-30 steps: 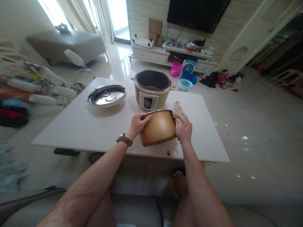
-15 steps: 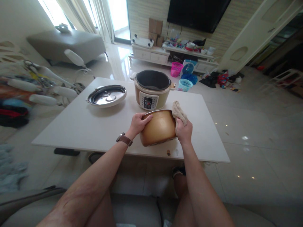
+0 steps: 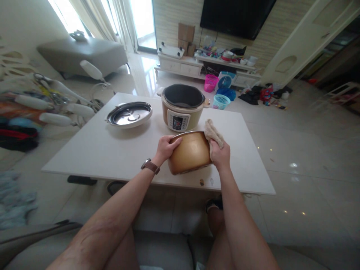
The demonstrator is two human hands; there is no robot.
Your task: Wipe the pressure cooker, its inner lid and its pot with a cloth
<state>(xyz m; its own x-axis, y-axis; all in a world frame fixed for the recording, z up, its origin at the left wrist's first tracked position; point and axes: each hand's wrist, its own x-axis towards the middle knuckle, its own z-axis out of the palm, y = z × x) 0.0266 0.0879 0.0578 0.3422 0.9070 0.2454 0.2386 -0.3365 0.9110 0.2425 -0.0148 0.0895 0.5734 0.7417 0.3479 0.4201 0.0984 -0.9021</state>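
A gold inner pot [image 3: 190, 152] rests tilted on the white table [image 3: 92, 150], its mouth facing away from me. My left hand [image 3: 166, 147] grips its left rim, fingers curled over the edge. My right hand [image 3: 220, 155] presses a beige cloth [image 3: 213, 132] against the pot's right side. Just behind stands the cooker body [image 3: 182, 106], open, its dark cavity showing. Its lid [image 3: 129, 114] lies upside down on the table to the left.
Two small bits [image 3: 201, 182] lie near the table's front edge. My knees are under the table. Pink and blue baskets [image 3: 220, 101] sit on the floor beyond, a TV bench [image 3: 180, 66] behind them, cluttered items [image 3: 42, 108] at left.
The view has shifted slightly. Both hands and the pot stay as they were.
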